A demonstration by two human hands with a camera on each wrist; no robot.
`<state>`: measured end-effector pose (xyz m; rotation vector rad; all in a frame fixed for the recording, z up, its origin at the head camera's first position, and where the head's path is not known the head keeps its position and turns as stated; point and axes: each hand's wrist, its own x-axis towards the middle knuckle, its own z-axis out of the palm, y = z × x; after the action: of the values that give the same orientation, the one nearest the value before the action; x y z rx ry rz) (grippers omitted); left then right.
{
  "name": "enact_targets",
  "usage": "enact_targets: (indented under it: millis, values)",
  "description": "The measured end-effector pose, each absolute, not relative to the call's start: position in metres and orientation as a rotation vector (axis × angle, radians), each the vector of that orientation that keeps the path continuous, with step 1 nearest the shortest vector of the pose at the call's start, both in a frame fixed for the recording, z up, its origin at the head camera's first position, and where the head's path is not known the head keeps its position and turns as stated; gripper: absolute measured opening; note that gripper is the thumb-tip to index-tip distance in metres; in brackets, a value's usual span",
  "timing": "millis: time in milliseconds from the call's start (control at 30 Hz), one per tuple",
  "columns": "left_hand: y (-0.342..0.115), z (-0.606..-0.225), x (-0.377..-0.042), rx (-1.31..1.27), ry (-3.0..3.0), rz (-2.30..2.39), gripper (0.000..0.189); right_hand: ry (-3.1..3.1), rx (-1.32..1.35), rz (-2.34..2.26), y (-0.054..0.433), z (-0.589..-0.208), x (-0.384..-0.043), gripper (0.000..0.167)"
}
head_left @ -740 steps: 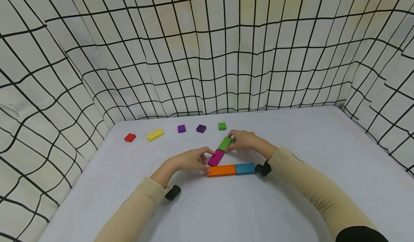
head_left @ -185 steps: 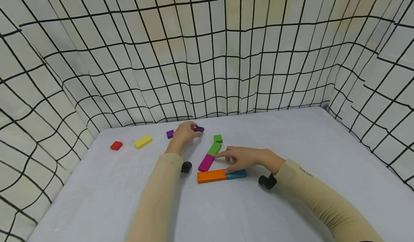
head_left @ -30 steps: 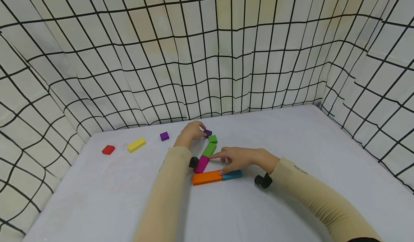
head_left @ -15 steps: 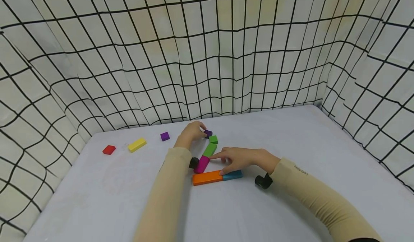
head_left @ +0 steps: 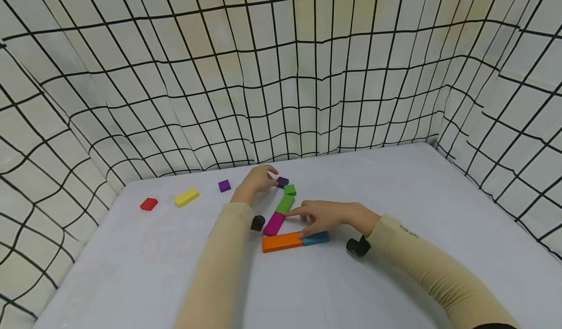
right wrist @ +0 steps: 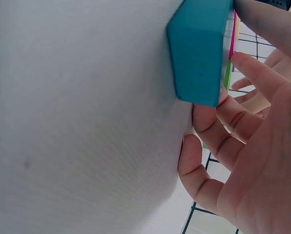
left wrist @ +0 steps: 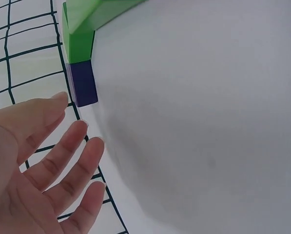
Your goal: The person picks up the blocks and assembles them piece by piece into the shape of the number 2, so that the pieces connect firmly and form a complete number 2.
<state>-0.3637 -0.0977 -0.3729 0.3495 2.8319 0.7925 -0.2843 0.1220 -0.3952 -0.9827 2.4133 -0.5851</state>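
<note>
Spread fingers of the left hand (head_left: pixel 256 179) hold nothing just beside the dark purple block (head_left: pixel 283 182); aligning it with the small green block (head_left: pixel 290 190) seems nearly done, calling for a clean withdrawal. Parted thumb and forefinger of the right hand (head_left: pixel 328 214) steady the orange block (head_left: pixel 280 242) and magenta block (head_left: pixel 274 224), partly hiding the blue block (head_left: pixel 317 238).

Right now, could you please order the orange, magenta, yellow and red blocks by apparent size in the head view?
Largest: orange block
Next: magenta block and yellow block, too alike to rank
Smallest: red block
</note>
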Motion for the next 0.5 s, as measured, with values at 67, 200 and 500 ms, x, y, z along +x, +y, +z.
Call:
enact_targets:
  millis: [67,200,500]
  values:
    - [-0.101,-0.372,-0.363,0.371,2.847,0.800,0.036,2.413,-0.978,-0.584,0.121,-0.394,-0.284,0.066]
    - [-0.106,-0.368,-0.362,0.419,2.878,0.820,0.035,2.411,-0.967,-0.587,0.121,-0.393,-0.284,0.065]
    - [-0.123,-0.357,-0.352,0.454,2.914,0.869,0.033,2.413,-0.948,-0.600,0.120,-0.395,-0.283,0.064]
